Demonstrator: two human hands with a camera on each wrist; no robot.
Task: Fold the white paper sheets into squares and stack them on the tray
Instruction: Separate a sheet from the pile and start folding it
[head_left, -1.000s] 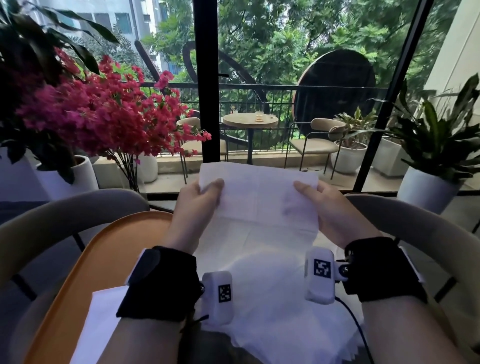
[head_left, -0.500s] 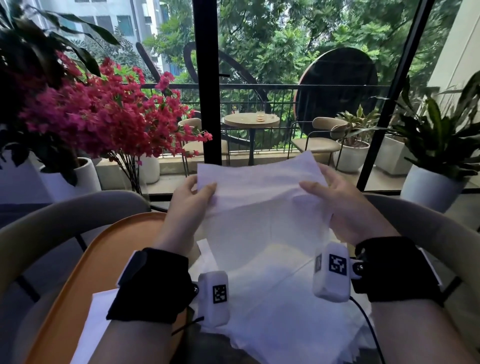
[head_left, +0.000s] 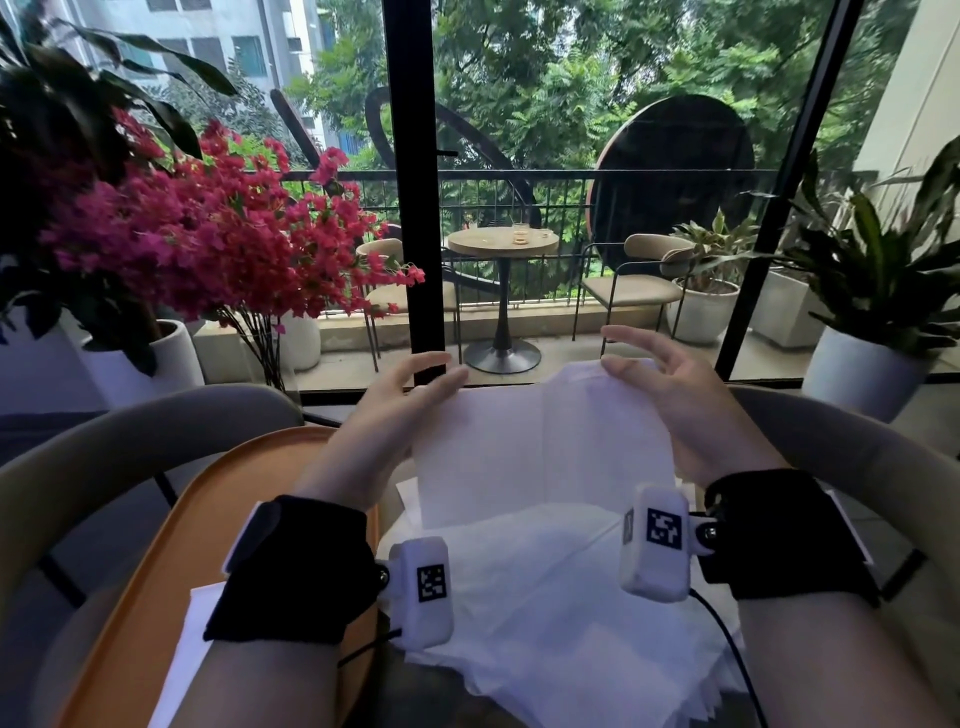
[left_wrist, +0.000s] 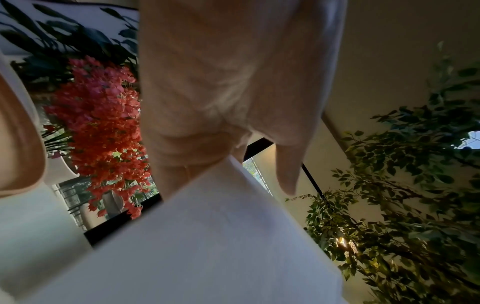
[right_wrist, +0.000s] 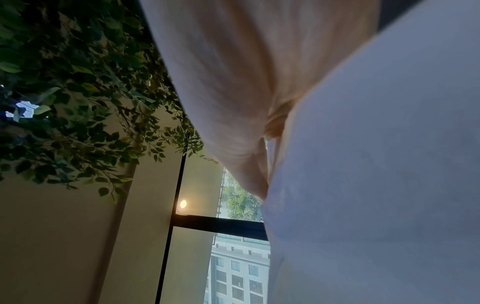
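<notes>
Item: white paper sheet (head_left: 540, 452), held raised above a loose pile of unfolded sheets (head_left: 561, 613) at 6 o'clock. Upper corners are pinched between thumb and fingers: left hand (head_left: 395, 415) at 10 o'clock of the sheet, right hand (head_left: 675, 395) at 2 o'clock; remaining fingers are spread. In both wrist views the grip itself is mostly hidden by palm and paper.

Orientation: the sheet is tilted, top edge farthest from the body; its long axis is judged to run 12 to 6, with a centre crease along it.

Destination: orange tray (head_left: 171, 545) at 8 o'clock, one white sheet (head_left: 182, 644) lying on it.

Risks: light corner grips may slip; limp paper may sag, so edges could be misaligned and the fold skewed.
</notes>
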